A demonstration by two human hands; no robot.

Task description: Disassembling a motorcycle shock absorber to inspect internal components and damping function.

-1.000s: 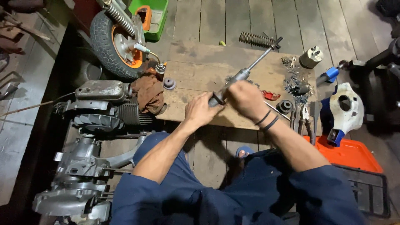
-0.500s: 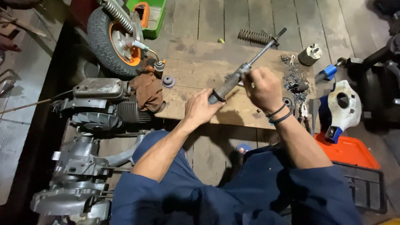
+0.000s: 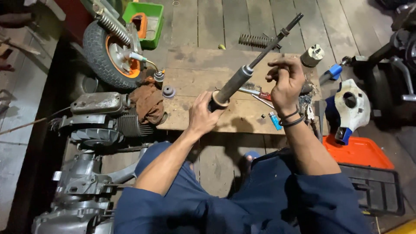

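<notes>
One left hand (image 3: 203, 116) grips a smooth cylindrical damper (image 3: 242, 78).

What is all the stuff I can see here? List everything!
shock absorber rod: 1, grey-black, tilted, held above board
wooden board: 1, brown, on floor
coil spring: 1, dark, beyond board
wheel: 1, black tyre, orange rim, upper left
green tray: 1, top
rag: 1, brown, board's left edge
engine: 1, grey, left
lighter: 1, blue, on board
orange case: 1, right
left hand: grips rod's lower end
right hand: raised beside rod
</notes>
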